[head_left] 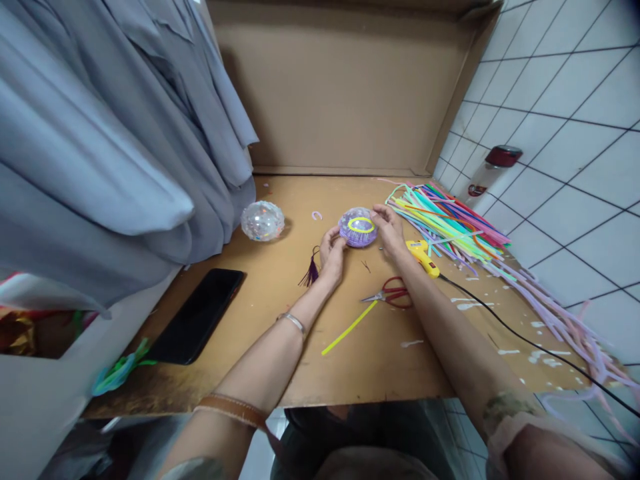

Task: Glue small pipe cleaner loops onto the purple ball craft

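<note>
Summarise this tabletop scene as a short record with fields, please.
Left hand: holds the purple ball at its left side
Right hand: at the ball's right edge
Ball detail: yellow ring on its face
Tools: red-handled scissors, yellow glue gun
Materials: yellow strip, bundle of coloured strips
Left side: clear ball, black phone

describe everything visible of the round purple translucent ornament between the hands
The round purple translucent ornament looks like plastic, squat, with fine ribs on its lower wall. A bright yellow oval ring circles a paler, clear-looking centre on the side facing the camera. The person's left hand holds its lower left edge; the right hand touches its right edge. Whether it touches the tan tabletop is unclear.
</note>
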Available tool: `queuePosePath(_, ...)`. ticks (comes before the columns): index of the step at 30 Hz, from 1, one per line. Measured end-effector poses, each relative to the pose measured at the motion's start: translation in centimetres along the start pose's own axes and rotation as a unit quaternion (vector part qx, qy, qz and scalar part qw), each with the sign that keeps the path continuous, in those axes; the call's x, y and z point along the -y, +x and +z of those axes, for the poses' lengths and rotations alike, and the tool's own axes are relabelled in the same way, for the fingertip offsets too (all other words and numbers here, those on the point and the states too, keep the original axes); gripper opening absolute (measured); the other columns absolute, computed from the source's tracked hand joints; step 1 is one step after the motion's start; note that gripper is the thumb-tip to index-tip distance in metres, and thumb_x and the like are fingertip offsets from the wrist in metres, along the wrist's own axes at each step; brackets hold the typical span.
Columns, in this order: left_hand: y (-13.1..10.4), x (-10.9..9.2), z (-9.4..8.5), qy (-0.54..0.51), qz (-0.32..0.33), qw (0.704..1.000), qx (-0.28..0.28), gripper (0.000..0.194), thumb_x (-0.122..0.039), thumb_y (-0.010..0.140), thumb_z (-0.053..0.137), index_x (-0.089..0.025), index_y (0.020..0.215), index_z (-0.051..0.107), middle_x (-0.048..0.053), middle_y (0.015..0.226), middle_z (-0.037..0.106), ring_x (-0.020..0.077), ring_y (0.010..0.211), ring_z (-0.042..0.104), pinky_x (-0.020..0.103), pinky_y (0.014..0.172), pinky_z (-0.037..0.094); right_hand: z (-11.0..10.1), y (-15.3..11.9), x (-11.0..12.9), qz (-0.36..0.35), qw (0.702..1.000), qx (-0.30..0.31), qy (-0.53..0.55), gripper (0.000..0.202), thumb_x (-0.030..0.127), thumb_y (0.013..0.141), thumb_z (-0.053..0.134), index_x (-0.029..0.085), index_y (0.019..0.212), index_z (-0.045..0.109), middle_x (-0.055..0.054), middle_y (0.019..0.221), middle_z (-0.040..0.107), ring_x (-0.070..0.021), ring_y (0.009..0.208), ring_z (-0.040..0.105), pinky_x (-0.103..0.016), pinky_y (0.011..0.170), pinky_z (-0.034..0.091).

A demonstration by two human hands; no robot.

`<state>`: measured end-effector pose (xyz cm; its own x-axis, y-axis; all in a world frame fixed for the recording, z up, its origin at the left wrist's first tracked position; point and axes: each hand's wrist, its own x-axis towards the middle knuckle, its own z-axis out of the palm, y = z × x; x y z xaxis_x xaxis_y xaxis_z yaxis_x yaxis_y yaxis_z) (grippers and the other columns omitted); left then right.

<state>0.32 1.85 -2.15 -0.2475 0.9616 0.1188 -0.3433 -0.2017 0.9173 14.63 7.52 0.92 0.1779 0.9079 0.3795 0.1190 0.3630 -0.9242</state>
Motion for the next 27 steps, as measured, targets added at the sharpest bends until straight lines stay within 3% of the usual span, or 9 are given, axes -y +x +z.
queuePosePath(3,-0.1,0.0,0.0,-0.024,-0.006,1.0,-0.006,0.036,-0.031,0.073,0.067,-0.019,0.107,0.062,0.007,0.106,0.07,0.0169,0.089,0.065,0.03,0.083,0.052,-0.2,-0.5,0.4,0.016,0.999,0.014,0.036,0.057,0.051,0.059,0.077,0.023,0.106,0.061,-0.009,0.117,0.065,-0.0259,0.115,0.06,-0.047,0.111,0.043)
queuePosePath(8,-0.2,-0.2,-0.1,-0.037,-0.007,0.999,-0.007,0.031,-0.031,0.075,0.07,-0.019,0.103,0.062,0.006,0.102,0.071,0.0167,0.089,0.066,0.03,0.084,0.053,-1.3,-1.0,1.3,0.036,0.992,0.094,0.079,0.082,0.035,0.043,0.089,0.025,0.118,0.058,-0.01,0.131,0.06,-0.0297,0.134,0.05,-0.047,0.121,0.033)
queuePosePath(13,-0.1,-0.2,-0.1,-0.036,-0.012,0.999,-0.008,0.029,-0.031,0.075,0.069,-0.02,0.101,0.062,0.006,0.1,0.07,0.0161,0.086,0.066,0.029,0.082,0.053,-1.8,-0.9,1.4,0.038,0.987,0.136,0.071,0.091,0.031,0.042,0.09,0.025,0.126,0.056,-0.011,0.139,0.056,-0.0316,0.14,0.044,-0.049,0.124,0.028)
queuePosePath(19,-0.1,-0.3,-0.1,-0.04,-0.014,0.999,-0.011,0.029,-0.031,0.073,0.07,-0.02,0.099,0.062,0.005,0.1,0.069,0.0158,0.086,0.065,0.028,0.078,0.052,-1.8,-0.7,0.8,0.036,0.986,0.146,0.079,0.093,0.02,0.041,0.086,0.023,0.129,0.054,-0.013,0.142,0.053,-0.0308,0.14,0.044,-0.048,0.124,0.028)
queuePosePath(27,-0.2,-0.4,-0.1,-0.039,-0.014,0.999,-0.016,0.029,-0.03,0.074,0.07,-0.02,0.1,0.062,0.006,0.102,0.07,0.0175,0.092,0.066,0.029,0.081,0.054,-2.0,-0.5,0.3,0.026,0.985,0.154,0.071,0.093,0.019,0.043,0.085,0.024,0.131,0.055,-0.011,0.142,0.055,-0.031,0.14,0.044,-0.05,0.125,0.026)
